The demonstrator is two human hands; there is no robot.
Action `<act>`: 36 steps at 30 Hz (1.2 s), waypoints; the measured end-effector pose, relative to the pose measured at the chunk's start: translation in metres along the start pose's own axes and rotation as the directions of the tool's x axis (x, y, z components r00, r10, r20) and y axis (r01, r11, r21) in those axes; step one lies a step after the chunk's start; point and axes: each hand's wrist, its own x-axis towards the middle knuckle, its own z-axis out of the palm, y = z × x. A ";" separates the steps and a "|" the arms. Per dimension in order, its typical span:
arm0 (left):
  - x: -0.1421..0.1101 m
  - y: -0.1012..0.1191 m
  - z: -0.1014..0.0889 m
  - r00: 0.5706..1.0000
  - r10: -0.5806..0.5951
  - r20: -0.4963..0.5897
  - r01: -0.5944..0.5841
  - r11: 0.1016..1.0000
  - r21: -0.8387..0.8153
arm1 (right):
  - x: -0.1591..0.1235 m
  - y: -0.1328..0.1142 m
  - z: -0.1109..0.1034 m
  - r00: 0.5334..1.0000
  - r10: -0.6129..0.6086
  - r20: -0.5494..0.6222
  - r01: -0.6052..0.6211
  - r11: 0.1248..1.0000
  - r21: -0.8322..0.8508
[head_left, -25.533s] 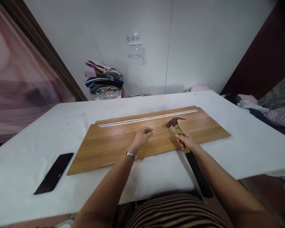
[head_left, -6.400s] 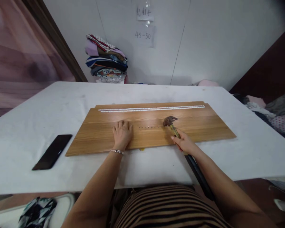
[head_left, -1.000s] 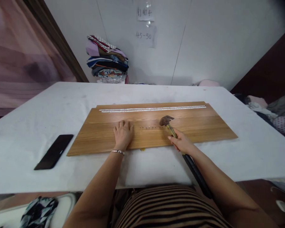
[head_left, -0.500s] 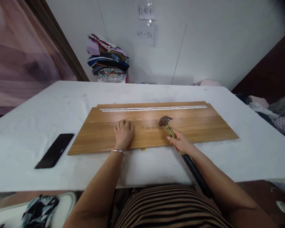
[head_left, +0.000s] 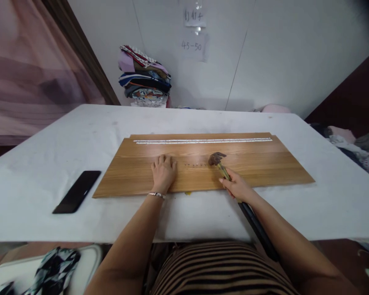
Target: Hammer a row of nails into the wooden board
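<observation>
A long wooden board (head_left: 258, 166) lies across the white table (head_left: 49, 164). My left hand (head_left: 163, 173) rests flat on the board, fingers spread, pressing it down. My right hand (head_left: 239, 187) grips a claw hammer (head_left: 217, 159) high on its yellow and black handle. The hammer head sits at the right end of a short row of small nails (head_left: 195, 165) set in the board. Two thin metal strips (head_left: 203, 141) run along the board's far edge.
A black phone (head_left: 76, 191) lies on the table left of the board. Folded clothes (head_left: 144, 78) are stacked against the white wall behind. Paper notes (head_left: 194, 46) are taped to the wall. Bedding (head_left: 353, 141) lies at the right, and a patterned cloth (head_left: 49, 268) on a chair below left.
The hammer head has shifted slightly right and stays low over the nails' right end. My left hand stays flat on the board. The view has drifted a little to the left.
</observation>
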 end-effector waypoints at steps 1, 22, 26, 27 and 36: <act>0.000 0.000 0.000 1.000 0.000 0.002 0.000 1.000 0.003 | 0.000 0.000 0.000 1.000 0.000 -0.004 0.000 1.000 0.001; 0.001 -0.003 0.006 1.000 0.005 -0.018 -0.005 1.000 0.000 | 0.000 -0.005 0.000 1.000 0.024 -0.015 -0.024 1.000 0.008; 0.002 -0.003 0.005 1.000 0.008 -0.013 -0.008 1.000 -0.001 | 0.000 -0.005 0.001 0.999 0.024 -0.025 -0.024 1.000 0.007; 0.002 -0.003 0.005 1.000 0.007 -0.012 -0.007 1.000 -0.001 | 0.000 -0.004 0.001 0.999 0.028 -0.023 -0.028 1.000 0.006; 0.001 -0.003 0.005 1.000 0.006 -0.014 -0.006 1.000 -0.002 | 0.002 0.000 0.000 1.000 0.014 -0.023 -0.014 1.000 0.013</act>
